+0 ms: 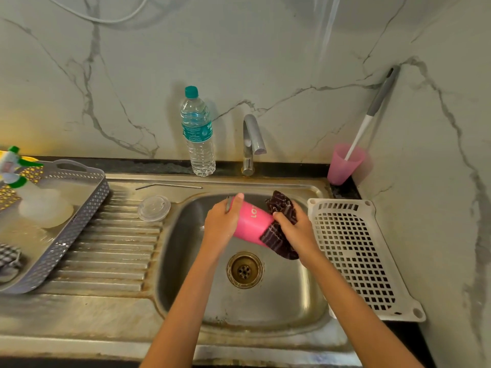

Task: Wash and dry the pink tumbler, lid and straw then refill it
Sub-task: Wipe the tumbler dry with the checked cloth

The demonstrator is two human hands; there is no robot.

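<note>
- The left hand (221, 221) grips the open end of a pink metal tumbler with pale lettering (252, 221).
- The right hand (295, 229) clutches a dark maroon striped cloth (277, 241), which is wrapped round the tumbler's other end.
- The tumbler lies tilted on its side between both hands, above the stainless steel sink basin (279, 301).
- Left of the left hand, a clear round plastic lid (154, 208) lies on the ribbed draining board.
- Beyond the lid, a thin bent metal straw (170, 185) rests on the sink's back ledge.
- Beyond the hands stand a clear water bottle with a teal cap (198, 136) and a chrome tap (251, 139).
- Just right of the right hand lies a white perforated plastic tray (356, 251).
</note>
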